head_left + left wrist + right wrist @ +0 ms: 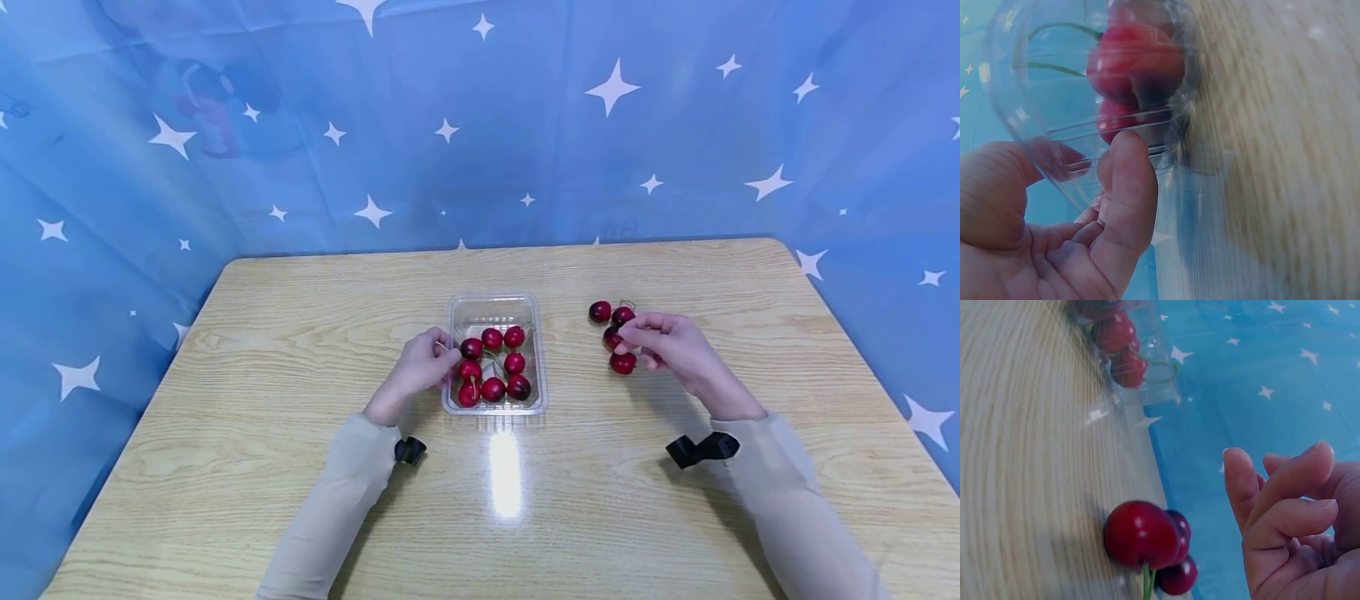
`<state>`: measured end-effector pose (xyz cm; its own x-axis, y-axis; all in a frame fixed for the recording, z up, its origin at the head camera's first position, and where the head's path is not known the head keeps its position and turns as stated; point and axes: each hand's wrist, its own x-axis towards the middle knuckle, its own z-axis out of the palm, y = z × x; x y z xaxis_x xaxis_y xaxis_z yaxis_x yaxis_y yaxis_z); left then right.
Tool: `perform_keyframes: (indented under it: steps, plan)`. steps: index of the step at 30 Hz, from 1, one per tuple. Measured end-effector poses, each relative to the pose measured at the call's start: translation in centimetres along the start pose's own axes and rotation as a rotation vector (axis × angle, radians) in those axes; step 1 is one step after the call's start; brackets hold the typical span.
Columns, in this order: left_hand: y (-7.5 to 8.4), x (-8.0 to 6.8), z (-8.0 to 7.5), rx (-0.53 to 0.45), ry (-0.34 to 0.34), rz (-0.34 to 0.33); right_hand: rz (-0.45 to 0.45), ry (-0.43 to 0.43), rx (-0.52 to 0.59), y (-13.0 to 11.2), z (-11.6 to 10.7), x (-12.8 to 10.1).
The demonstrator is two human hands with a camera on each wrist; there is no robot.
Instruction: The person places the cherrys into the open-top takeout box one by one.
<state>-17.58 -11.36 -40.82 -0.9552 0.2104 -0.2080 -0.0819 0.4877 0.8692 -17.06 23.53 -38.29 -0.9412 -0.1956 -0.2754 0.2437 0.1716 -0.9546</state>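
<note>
1. Gripping the clear tray (495, 307) by its left wall, the left hand (423, 367) sits at frame centre, thumb and fingers (1127, 187) on the plastic.
2. Cherries in the tray (492, 363) fill its near half.
3. Loose cherries (611, 327) lie right of centre on the table (300, 350).
4. Right hand (671, 343) hovers beside them, fingers (1285, 487) loosely curled, holding nothing.

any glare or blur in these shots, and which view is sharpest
Head view is sharpest, with a bright streak of lamp glare on the table just in front of the clear tray. Left wrist view: the tray and cherries are soft, the wood grain smeared at right, and the left hand fills the foreground. Right wrist view: loose cherries fairly crisp, wood blurred, right hand soft.
</note>
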Motion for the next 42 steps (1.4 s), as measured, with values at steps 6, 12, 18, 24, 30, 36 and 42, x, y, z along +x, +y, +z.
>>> perform_keyframes:
  steps: [6,12,18,24,30,36,42]
  plan:
    - [-0.1,0.0,0.0,-0.006,-0.006,0.003,0.0,0.016,0.014,0.8,-0.9,0.0]
    - [-0.1,0.0,0.0,-0.002,-0.003,0.01,0.006,0.039,0.058,1.4,-1.9,-0.1]
    - [-0.1,0.0,-0.1,-0.008,-0.006,0.01,0.008,0.068,-0.008,2.3,-2.7,0.0]
    - [-0.1,0.0,-0.1,-0.005,-0.005,0.013,0.013,0.118,-0.044,3.2,-3.3,0.2]
    - [-0.1,0.0,-0.1,-0.001,-0.005,0.019,0.035,0.132,-0.142,3.7,-3.9,0.4]
    - [-0.1,0.0,0.0,0.003,-0.003,0.014,0.079,0.118,-0.266,3.9,-4.0,0.7]
    - [0.0,0.0,-0.1,0.001,-0.005,0.012,0.08,0.121,-0.405,3.8,-3.7,0.7]
